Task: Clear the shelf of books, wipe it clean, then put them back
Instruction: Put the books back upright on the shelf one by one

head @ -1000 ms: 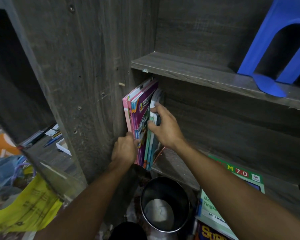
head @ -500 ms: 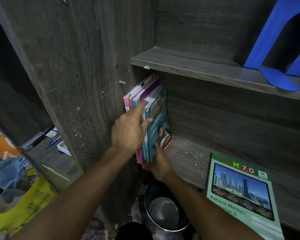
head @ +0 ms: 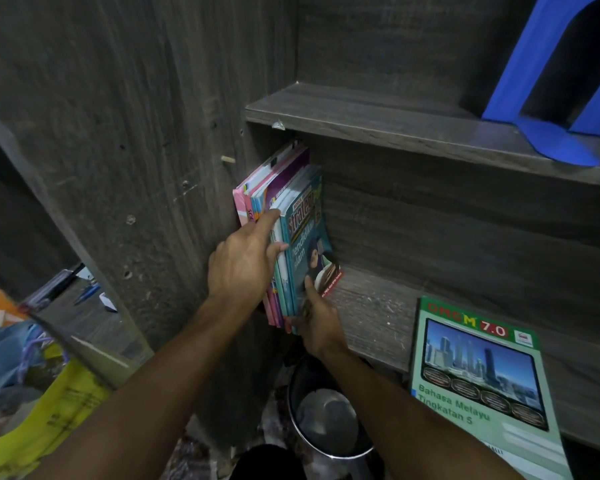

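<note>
Several thin books [head: 300, 237] stand upright at the left end of the lower shelf [head: 378, 306], against the cabinet's side wall. The front one has a teal cover. My left hand [head: 243, 261] touches their spines, with the index finger stretched up along them and the thumb against the teal book. My right hand [head: 317, 320] grips the bottom front corner of the stack, thumb on the teal cover and fingers hidden underneath. A green book [head: 478, 375] lies flat on the same shelf to the right, overhanging its front edge.
A blue bookend [head: 551, 98] stands on the upper shelf [head: 395, 123] at the right. A metal bin [head: 326, 420] sits on the floor below my arms. At the left, a yellow bag [head: 32, 410] lies beside a desk with pens [head: 87, 292].
My hands swapped places on the stack: the left rose from the bottom to the spines, and the right dropped from the front edge to the bottom corner. The teal book now stands straighter.
</note>
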`<act>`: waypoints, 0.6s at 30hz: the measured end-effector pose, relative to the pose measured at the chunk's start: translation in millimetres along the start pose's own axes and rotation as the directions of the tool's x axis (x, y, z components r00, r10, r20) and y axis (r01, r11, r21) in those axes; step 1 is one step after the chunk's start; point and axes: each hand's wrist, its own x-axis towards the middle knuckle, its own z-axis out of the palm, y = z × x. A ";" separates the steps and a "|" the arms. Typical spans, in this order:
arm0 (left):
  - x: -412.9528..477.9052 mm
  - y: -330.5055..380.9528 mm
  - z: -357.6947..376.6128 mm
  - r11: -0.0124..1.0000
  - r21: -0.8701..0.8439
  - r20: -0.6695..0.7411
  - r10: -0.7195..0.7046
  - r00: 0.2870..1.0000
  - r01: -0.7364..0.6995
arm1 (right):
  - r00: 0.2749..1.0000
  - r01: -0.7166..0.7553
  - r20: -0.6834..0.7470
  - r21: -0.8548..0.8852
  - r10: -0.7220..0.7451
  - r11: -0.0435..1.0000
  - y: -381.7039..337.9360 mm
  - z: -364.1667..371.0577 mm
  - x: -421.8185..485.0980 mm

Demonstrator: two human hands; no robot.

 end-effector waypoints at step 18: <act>-31.1 21.3 -13.6 0.999 0.026 0.119 -0.031 0.992 0.028 | 0.988 0.023 0.153 0.011 -0.024 1.000 -26.3 -65.3 -24.6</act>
